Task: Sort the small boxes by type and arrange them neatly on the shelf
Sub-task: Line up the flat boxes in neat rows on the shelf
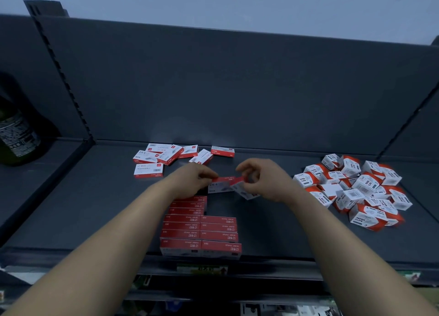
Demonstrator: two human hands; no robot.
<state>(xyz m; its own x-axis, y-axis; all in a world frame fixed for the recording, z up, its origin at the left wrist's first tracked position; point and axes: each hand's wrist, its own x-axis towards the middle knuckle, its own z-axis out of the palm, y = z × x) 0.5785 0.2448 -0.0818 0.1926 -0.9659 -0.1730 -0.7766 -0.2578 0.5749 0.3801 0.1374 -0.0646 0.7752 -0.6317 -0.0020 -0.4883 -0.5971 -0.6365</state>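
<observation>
The staple box (224,179) you're on sits mid-shelf, just behind the neat rows (200,231), red edge up. Your left hand (198,176) pinches its left end. Your right hand (262,179) is curled round a second, tilted box (245,191) that touches the first. So both hands are clamped on boxes, close together, w/ only the boxes between them.

Judging by looks, it's thin card: light, stiff along the edges, but the broad faces prob. dent if squeezed. The print looks glossy, so it may slip. Best hold is at the short ends, thumb & fingertip, not across the face.

The neat rows run in two columns toward the front lip of the shelf (95,197). The right column is shorter, so it's likely the next slot.

The loose staple boxes (166,157) lie jumbled by the back wall. The paper-clip boxes (356,190) are heaped well apart at the right, not yet lined up. A dark bottle (14,135) stands in the bay to the left.
</observation>
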